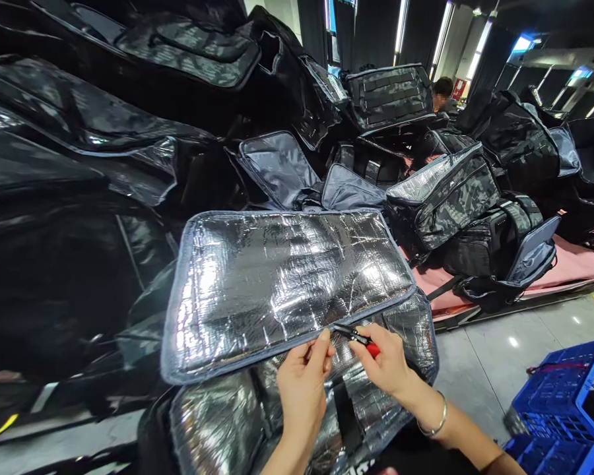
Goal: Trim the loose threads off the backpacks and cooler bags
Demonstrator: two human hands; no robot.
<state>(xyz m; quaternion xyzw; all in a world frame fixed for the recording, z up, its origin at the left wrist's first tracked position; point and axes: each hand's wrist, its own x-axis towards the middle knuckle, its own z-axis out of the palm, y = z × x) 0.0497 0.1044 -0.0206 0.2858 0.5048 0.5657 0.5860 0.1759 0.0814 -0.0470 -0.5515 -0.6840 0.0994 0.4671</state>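
A silver foil-lined flap with grey edge binding lies open over an insulated bag right in front of me. My left hand pinches the flap's near edge between thumb and fingers. My right hand, a bangle on its wrist, grips a small pair of snips with a red handle. The dark blades touch the grey binding just beside my left fingertips.
Many black camouflage cooler bags are piled on a pink-topped table and to my left. Blue plastic crates stand on the grey floor at lower right. A person sits far back behind the piles.
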